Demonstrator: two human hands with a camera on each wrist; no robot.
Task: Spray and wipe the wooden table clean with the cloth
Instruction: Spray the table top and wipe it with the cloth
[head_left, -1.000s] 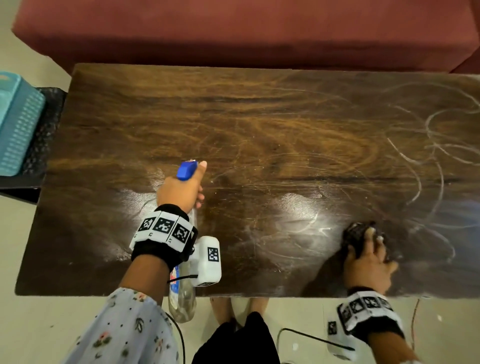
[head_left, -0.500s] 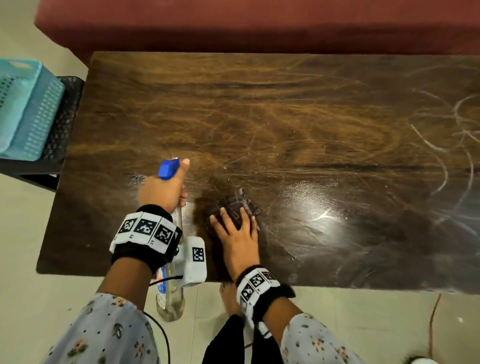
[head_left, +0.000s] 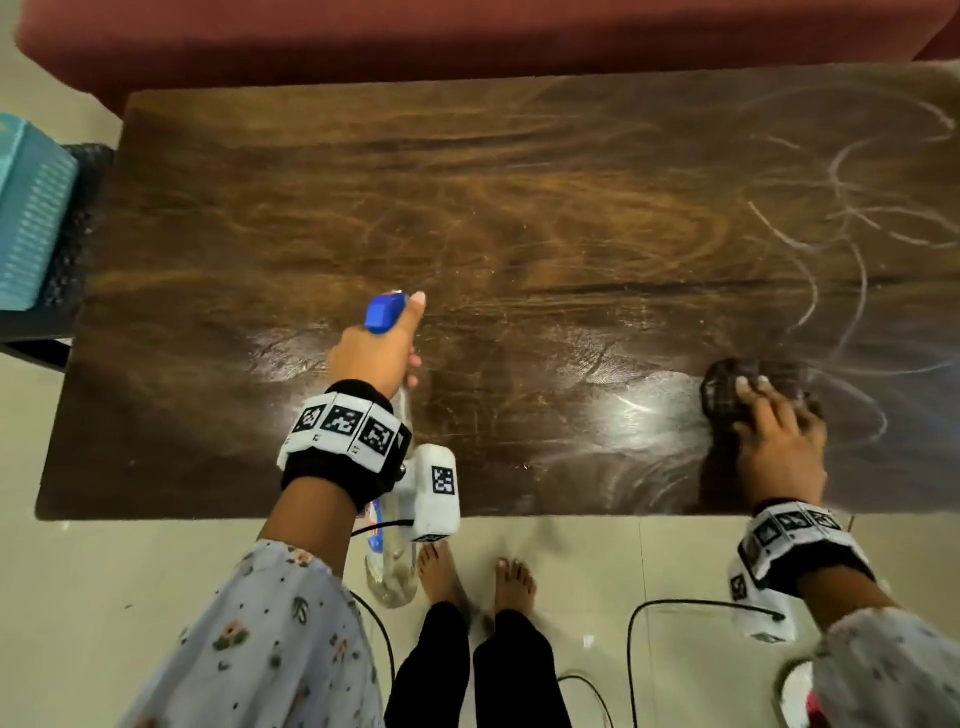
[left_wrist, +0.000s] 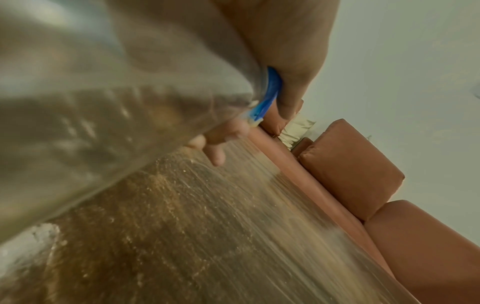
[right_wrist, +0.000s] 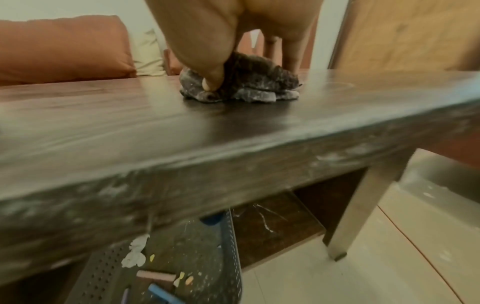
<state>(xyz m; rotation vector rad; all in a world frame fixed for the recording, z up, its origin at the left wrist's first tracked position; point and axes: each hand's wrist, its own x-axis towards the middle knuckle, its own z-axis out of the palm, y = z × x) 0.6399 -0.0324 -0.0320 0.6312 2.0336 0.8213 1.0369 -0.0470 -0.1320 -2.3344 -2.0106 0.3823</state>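
The dark wooden table (head_left: 467, 208) carries white chalk scribbles (head_left: 857, 218) at its right end and a wet sheen (head_left: 634, 405) near the front. My left hand (head_left: 374, 353) grips a clear spray bottle (head_left: 389, 566) by the neck, index finger along its blue nozzle (head_left: 384, 312), over the front middle. In the left wrist view the bottle (left_wrist: 91, 102) fills the left side. My right hand (head_left: 779, 441) holds a bunched dark cloth (head_left: 727, 395) down on the front right of the table. The thumb (right_wrist: 210, 78) and fingers straddle the cloth (right_wrist: 249, 86).
A red sofa (head_left: 467, 36) runs along the table's far edge. A teal basket (head_left: 31, 218) sits on a dark stand at the left. Bare feet (head_left: 467, 577) and cables (head_left: 639, 649) lie on the floor. A perforated basket (right_wrist: 182, 267) stands under the table.
My right hand swept the cloth left to beside the bottle, then back to the front right. The left hand kept the bottle over the same spot.
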